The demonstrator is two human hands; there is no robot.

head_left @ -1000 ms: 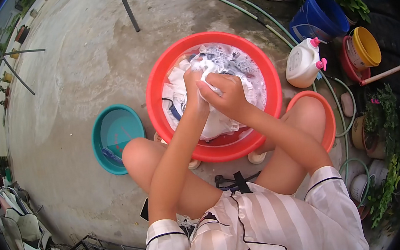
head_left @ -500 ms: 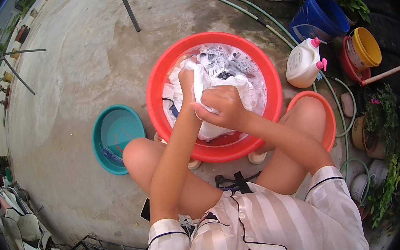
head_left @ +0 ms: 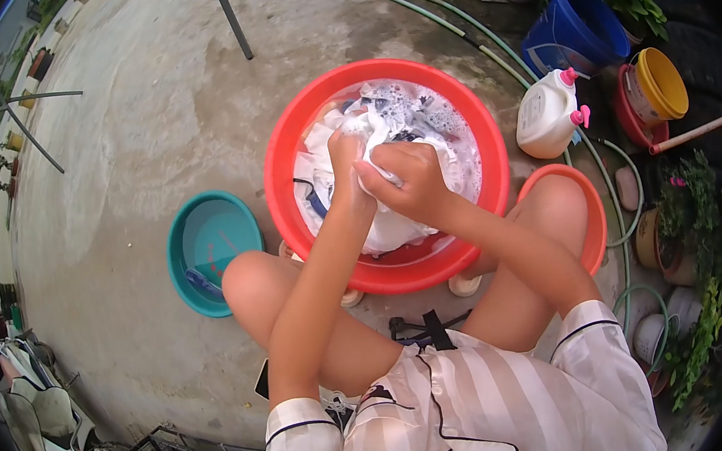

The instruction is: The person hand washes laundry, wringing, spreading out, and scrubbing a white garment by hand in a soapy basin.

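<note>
A big red basin [head_left: 289, 224] stands between my feet, filled with sudsy water and laundry. Out of it rises a white garment [head_left: 401, 226], its lower part still lying on the wet heap. My left hand [head_left: 347, 152] is closed around a bunched part of it, with foam on the knuckles. Pressed close on the right, my right hand [head_left: 409, 176] grips another fold, the fingers wrapped round. White cloth shows between the two hands. Dark and blue pieces of clothing lie partly under the suds.
A teal basin [head_left: 175, 258] with water and a blue item is on the left. To the right stand a detergent jug [head_left: 543, 118], an orange-red basin [head_left: 593, 219], a blue bucket [head_left: 566, 37] and a yellow bucket [head_left: 661, 84]. A green hose [head_left: 445, 18] runs behind.
Both hands have come closer together, the left shifting slightly right and down. The stretch of white cloth between them has become shorter and more bunched.
</note>
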